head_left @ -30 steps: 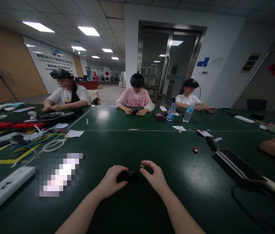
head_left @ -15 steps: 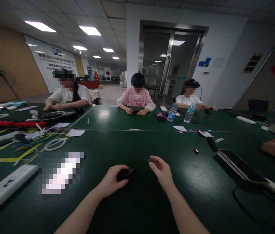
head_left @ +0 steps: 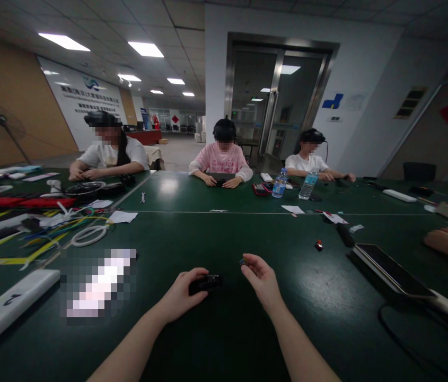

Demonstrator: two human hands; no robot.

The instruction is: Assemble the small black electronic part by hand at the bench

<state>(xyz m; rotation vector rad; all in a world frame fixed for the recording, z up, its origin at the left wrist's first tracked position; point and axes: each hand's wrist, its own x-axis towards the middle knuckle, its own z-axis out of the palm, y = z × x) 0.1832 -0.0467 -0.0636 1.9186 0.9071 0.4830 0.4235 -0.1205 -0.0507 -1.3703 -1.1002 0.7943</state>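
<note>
My left hand is closed around a small glossy black object at the middle of the dark green table; its exact kind does not show. To the right of it, my right hand pinches a tiny bluish piece between thumb and fingertips, too small to name. A gap of bare table separates the two hands, and the piece is apart from the black object. Farther right lies a small red object.
A white power strip and a pixelated bright panel lie at left, near coiled white cable. At right are a phone-like dark slab and another person's hands. Two water bottles stand farther back; several people sit around.
Both hands keep nearly the same place and hold. The bluish piece in my right fingertips shows a little more, turned slightly. The whole view has shifted very slightly.
</note>
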